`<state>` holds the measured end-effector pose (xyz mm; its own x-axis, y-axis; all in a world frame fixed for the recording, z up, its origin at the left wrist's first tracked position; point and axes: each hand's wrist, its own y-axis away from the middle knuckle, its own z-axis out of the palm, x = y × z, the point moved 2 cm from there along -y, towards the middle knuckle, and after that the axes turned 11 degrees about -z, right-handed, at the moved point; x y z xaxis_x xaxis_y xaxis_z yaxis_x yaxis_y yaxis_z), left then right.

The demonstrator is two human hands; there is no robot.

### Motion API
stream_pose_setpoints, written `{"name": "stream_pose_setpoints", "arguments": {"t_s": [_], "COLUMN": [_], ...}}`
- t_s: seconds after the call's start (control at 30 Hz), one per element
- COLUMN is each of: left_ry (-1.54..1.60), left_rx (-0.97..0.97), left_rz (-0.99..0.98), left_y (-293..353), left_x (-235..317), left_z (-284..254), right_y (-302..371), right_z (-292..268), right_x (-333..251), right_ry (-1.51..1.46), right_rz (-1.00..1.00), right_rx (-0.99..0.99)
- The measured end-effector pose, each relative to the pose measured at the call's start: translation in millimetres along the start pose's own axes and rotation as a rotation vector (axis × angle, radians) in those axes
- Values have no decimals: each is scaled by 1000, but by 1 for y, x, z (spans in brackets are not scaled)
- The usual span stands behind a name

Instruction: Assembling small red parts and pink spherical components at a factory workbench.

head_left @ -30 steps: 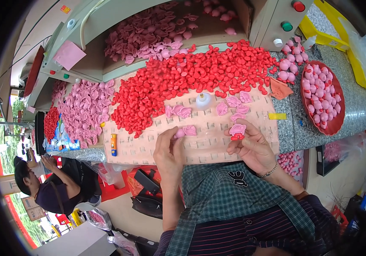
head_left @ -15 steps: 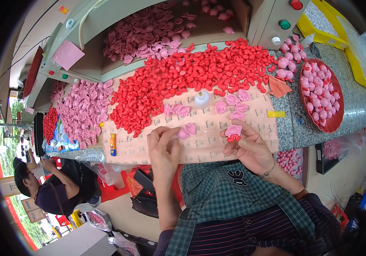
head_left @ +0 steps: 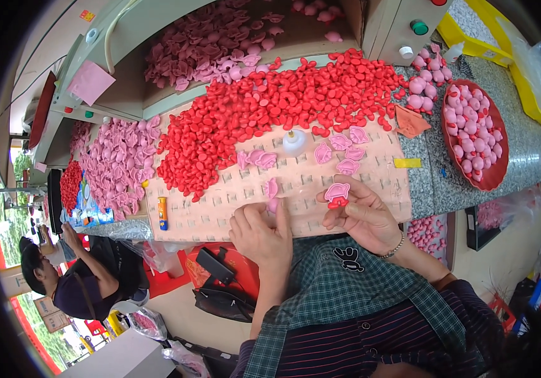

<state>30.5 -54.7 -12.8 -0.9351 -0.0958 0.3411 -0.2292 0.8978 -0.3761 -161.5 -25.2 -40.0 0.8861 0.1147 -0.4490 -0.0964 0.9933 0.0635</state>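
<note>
My right hand (head_left: 366, 219) pinches a pink molded plastic piece (head_left: 337, 191) with a scalloped edge and a red rounded part at its bottom. To its left, my left hand (head_left: 263, 232) rests low over the mat, fingers curled around a pink ball-shaped piece (head_left: 273, 205), which is partly hidden by them. Just above those fingers stands a pink shell piece (head_left: 271, 187). A few loose pink shell pieces (head_left: 348, 166) lie beyond my right hand, and another small group (head_left: 257, 158) lies farther left. Between them is a white squeeze bottle (head_left: 294, 142) with a narrow tip.
A heap of red parts (head_left: 270, 101) covers the mat's far side. Pink pieces (head_left: 119, 160) pile up at left. A red bowl (head_left: 496, 170) of pink balls sits at right, near a yellow strip (head_left: 408, 163). A small orange tube (head_left: 162, 213) lies left. Another person (head_left: 87, 277) works at far left.
My left hand has moved right and nearer to me, its fingers closing around the pink ball piece. My right hand still holds its piece, slightly shifted left.
</note>
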Motion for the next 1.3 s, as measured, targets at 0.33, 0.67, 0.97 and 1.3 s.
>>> {"name": "stream_pose_setpoints", "arguments": {"t_s": [0.33,0.67,0.97,1.3], "left_ry": [468,396,366,663], "left_rx": [-404,-357,-641,-634], "left_rz": [171,150,418,297], "left_y": [-12,-5,-42,-36], "left_x": [-12,-15,-26,-23], "left_z": [-16,-20,-21,-17], "right_y": [0,-2,-1,2], "right_z": [0,3,7,4], "right_x": [-3,-1,5,10], "right_ry": [-19,-46,-62,-25], "right_rz": [-5,38,72,95], "right_rx": [-2,-49,-78,-133]}}
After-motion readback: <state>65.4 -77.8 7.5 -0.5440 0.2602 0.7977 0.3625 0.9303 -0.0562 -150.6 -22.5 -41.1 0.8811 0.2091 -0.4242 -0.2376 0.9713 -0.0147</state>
